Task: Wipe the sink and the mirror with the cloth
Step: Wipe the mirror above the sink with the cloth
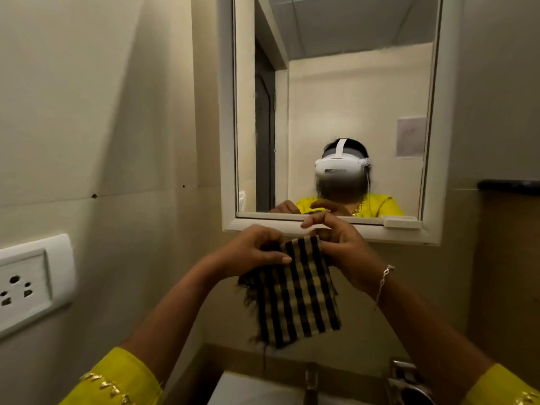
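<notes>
A black-and-tan checked cloth point(295, 290) hangs in the air just below the mirror's lower frame. My left hand point(251, 252) pinches its upper left corner and my right hand point(342, 244) grips its upper right corner, so the cloth dangles spread between them. The mirror point(350, 97), in a white frame, fills the wall above my hands and reflects a person in a yellow top with a white headset. The white sink point(251, 390) shows only as a strip at the bottom edge, with its metal tap point(311, 381) rising from it.
A white wall socket point(29, 282) sits on the left wall. A metal holder point(409, 384) stands to the right of the tap. A dark shelf edge point(508, 187) juts from the right wall. A small white ledge point(401, 222) sits on the mirror frame.
</notes>
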{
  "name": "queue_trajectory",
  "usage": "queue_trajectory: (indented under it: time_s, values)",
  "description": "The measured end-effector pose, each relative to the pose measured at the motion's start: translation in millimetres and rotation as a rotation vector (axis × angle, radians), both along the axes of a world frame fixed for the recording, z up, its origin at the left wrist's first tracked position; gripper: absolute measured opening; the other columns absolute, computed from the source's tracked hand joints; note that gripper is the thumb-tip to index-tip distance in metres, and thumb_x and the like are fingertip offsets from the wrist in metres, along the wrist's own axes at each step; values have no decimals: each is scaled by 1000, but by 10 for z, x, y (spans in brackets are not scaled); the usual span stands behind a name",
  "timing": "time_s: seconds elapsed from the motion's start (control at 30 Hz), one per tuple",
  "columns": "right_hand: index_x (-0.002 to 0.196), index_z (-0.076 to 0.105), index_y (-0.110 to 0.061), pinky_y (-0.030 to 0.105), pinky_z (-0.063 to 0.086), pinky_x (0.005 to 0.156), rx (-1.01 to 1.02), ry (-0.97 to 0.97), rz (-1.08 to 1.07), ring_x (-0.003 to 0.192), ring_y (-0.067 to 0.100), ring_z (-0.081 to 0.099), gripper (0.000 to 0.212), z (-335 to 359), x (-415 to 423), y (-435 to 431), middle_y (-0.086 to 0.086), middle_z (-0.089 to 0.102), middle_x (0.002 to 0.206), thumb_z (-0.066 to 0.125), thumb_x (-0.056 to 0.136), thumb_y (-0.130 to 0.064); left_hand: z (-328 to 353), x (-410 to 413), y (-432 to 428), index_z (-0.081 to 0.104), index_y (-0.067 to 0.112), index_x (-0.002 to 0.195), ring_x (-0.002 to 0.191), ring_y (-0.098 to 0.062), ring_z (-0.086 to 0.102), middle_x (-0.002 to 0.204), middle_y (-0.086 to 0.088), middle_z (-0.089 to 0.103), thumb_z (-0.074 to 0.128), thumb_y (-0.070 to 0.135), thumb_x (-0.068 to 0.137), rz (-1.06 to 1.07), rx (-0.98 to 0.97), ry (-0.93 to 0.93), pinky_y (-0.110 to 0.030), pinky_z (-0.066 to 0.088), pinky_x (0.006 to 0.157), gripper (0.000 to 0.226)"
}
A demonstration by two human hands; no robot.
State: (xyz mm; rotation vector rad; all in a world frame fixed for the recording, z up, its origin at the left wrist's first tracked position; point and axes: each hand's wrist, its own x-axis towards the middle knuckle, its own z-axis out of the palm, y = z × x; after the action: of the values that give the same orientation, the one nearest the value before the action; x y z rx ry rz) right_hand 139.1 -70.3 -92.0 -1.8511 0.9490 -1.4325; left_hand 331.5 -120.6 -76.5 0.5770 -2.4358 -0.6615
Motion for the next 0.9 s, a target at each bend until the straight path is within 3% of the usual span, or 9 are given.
queue_trajectory:
  time_s: [0.13, 0.23, 0.3, 0.4, 0.47, 0.63, 0.7, 0.8, 0.9]
  values:
    - [115, 61, -18, 30, 57, 76, 178, -365, 273, 98, 19, 66, 37, 74, 10, 76, 9, 65, 115, 62, 81, -33, 394, 46, -54, 59, 20, 83, 81, -17, 56, 84, 1, 57, 55, 17, 88, -19, -73, 38, -29, 46, 75, 7]
    - [111, 63, -22, 34, 57, 80, 205, -319, 288, 102, 22, 65, 69, 90, 116, 105, 4, 69, 110, 81, 52, -54, 670, 26, -98, 60, 20, 84, 78, 1, 57, 84, 11, 58, 55, 15, 88, -74, -92, 85, -20, 46, 72, 8]
    - [112, 58, -15, 33, 58, 77, 231, -330, 206, 97, 22, 68, 78, 119, 218, 93, 3, 72, 101, 88, 45, -40, 811, -25, -117, 60, 20, 83, 78, 4, 58, 85, 11, 58, 56, 14, 87, -112, -118, 90, -18, 46, 72, 9]
    - [112, 56, -12, 35, 58, 79, 187, -499, 66, 95, 23, 69, 50, 218, 381, 97, 3, 74, 98, 77, 66, -13, 971, -112, -182, 62, 24, 81, 93, -14, 61, 96, -4, 64, 59, 19, 85, -104, -169, 128, -37, 50, 88, 7]
    - [118, 55, -11, 37, 57, 82, 142, -567, -38, 99, 25, 68, 48, 319, 451, 111, 7, 71, 107, 68, 71, -12, 1057, -191, -237, 63, 26, 81, 100, -18, 60, 102, -6, 65, 63, 22, 83, -105, -213, 177, -44, 47, 93, 4]
    - [106, 60, -8, 37, 57, 62, 132, -624, -257, 83, 30, 71, 21, 662, 348, 296, 13, 74, 92, 56, 86, -11, 1310, -382, -333, 66, 16, 89, 81, -13, 62, 87, -2, 67, 62, 31, 84, -114, -436, 394, -30, 53, 74, 16]
    - [102, 58, -3, 45, 52, 67, 178, -703, -265, 86, 37, 66, 17, 838, 222, 417, 19, 73, 89, 53, 87, -9, 1396, -390, -448, 65, 15, 86, 70, -7, 58, 77, 2, 64, 62, 42, 82, -6, -581, 578, -24, 49, 60, 28]
    - [109, 56, 0, 51, 53, 66, 162, -798, -316, 84, 38, 67, 25, 1177, 5, 519, 24, 69, 99, 52, 87, -11, 1494, -316, -705, 64, 13, 87, 76, -14, 52, 79, -1, 59, 47, 53, 79, 282, -783, 756, -25, 42, 63, 45]
    - [113, 57, -4, 44, 58, 66, -120, -817, -483, 74, 28, 70, 25, 1680, -124, 588, 16, 67, 98, 51, 89, -8, 1624, -212, -914, 62, 8, 94, 88, -28, 54, 90, -12, 61, 42, 46, 81, 424, -912, 793, -36, 46, 68, 45]
